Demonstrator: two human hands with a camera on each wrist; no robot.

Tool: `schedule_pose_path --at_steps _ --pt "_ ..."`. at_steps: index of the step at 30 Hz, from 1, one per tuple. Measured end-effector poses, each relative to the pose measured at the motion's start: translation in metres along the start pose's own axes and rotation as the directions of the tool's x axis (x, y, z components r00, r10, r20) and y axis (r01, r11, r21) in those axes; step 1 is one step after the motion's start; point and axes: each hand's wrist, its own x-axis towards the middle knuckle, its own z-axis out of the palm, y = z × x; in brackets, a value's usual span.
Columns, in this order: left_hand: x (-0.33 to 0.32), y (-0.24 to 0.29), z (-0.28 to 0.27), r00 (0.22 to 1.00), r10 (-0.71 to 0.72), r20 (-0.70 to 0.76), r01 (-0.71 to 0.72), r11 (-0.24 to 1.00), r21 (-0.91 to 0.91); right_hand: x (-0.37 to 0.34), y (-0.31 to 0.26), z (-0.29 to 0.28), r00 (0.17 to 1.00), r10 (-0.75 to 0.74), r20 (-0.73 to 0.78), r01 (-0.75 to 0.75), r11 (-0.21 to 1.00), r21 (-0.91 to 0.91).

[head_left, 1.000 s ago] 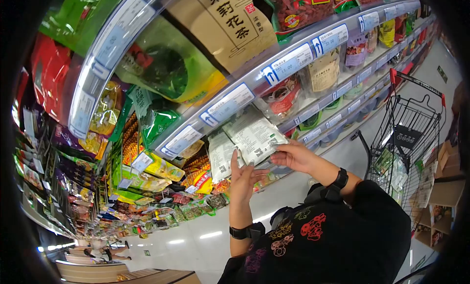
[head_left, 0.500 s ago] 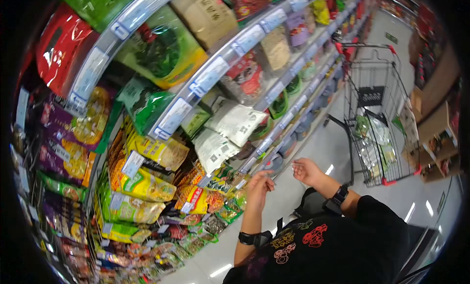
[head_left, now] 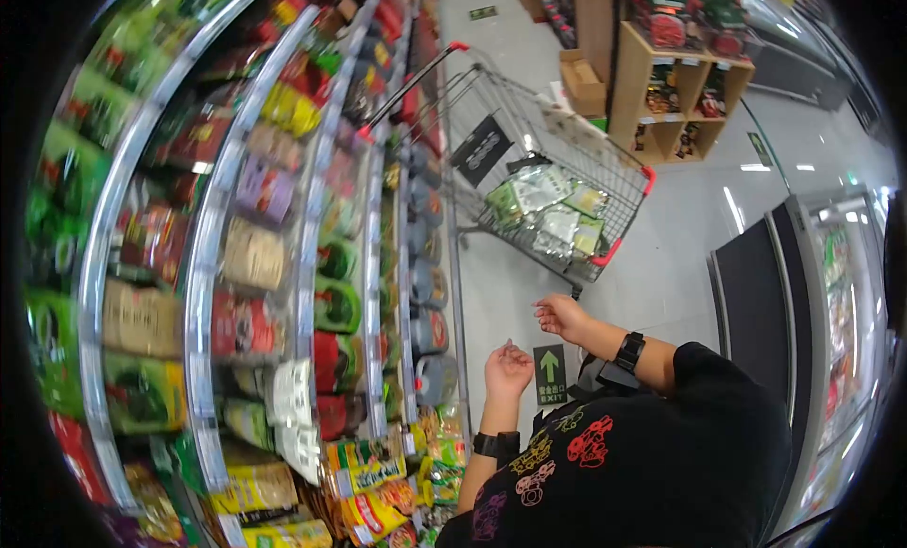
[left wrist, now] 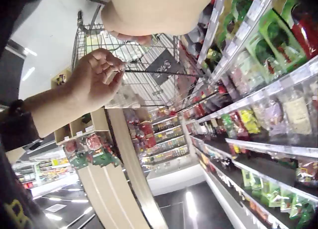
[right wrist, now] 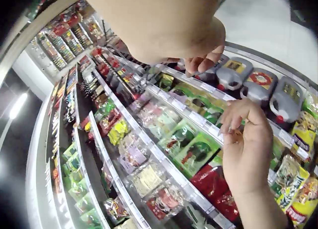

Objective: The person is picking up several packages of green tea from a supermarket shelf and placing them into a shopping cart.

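Observation:
Both hands are held in front of the body, apart and holding nothing. In the head view the left hand has loosely curled fingers, and the right hand is a little higher, its fingers loosely bent. Two white printed packets lie on the shelf to the left of the hands. A shopping cart stands beyond the hands, with several packets inside. The left wrist view shows the right hand with bent fingers; the right wrist view shows the left hand near the shelf fronts.
Shelves of bagged goods run along the left side, with grey jugs on the lowest level. A wooden display stands at the upper right, a glass-fronted cabinet at the right. A green exit sign marks the floor.
Both hands have left the white packets, which now lie on the shelf. The head view has turned rightward, bringing the cart nearer the middle of the view.

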Motion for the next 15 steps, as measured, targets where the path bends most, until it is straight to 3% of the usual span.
schedule_pose_path --at_steps 3,9,15 --pt "0.037 -0.018 0.054 1.000 0.011 0.023 -0.013 0.992 0.126 -0.003 -0.051 -0.025 0.983 -0.184 0.009 0.184 0.983 -0.007" --pt "0.102 -0.086 0.157 0.998 -0.063 0.002 0.058 0.939 0.339 0.002 -0.145 -0.095 0.960 -0.263 -0.093 0.273 0.955 0.117" --pt "0.153 -0.134 0.203 0.985 -0.173 -0.021 0.164 0.879 0.449 0.015 -0.194 -0.132 0.940 -0.325 -0.106 0.338 0.931 0.136"
